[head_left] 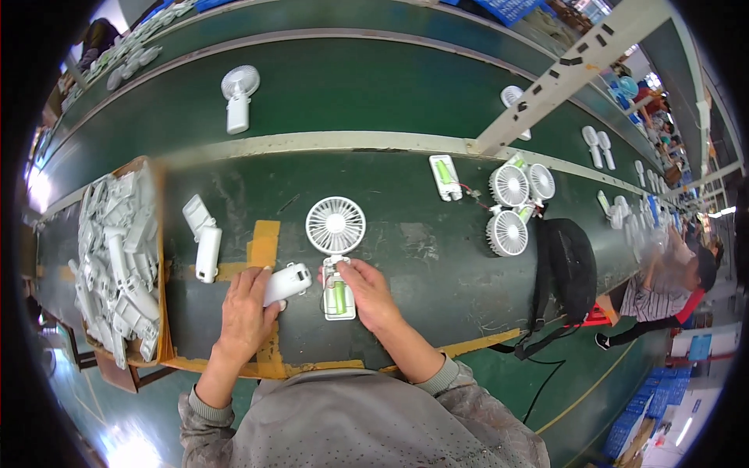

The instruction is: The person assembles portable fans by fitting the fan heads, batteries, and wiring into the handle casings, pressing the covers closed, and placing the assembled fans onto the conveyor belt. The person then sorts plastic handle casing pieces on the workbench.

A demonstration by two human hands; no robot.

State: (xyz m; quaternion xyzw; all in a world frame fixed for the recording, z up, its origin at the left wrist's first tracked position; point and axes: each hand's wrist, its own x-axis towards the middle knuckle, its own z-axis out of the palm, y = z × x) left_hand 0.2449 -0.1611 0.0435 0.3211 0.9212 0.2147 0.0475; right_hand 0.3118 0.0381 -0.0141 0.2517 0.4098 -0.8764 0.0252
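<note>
A white handheld fan [335, 226] lies in front of me, its round grille pointing away. Its handle is uncovered, with a green battery [339, 298] and thin wires inside. My right hand [373, 296] is closed on the right side of this handle, thumb near its upper end. Just left of it, my left hand [248, 306] is closed on a white plastic handle cover [287, 284], tilted and apart from the fan. Left of that hand, two more white covers [207, 253] lie on the dark green bench [437, 273].
A cardboard box [161, 265] of white plastic shells stands at the left. Several opened fans [511, 187] with batteries sit at the right, near a black bag [571, 269]. Beyond a pale rail [374, 142], a finished-looking fan [239, 97] lies on a green belt. A person [671, 273] sits far right.
</note>
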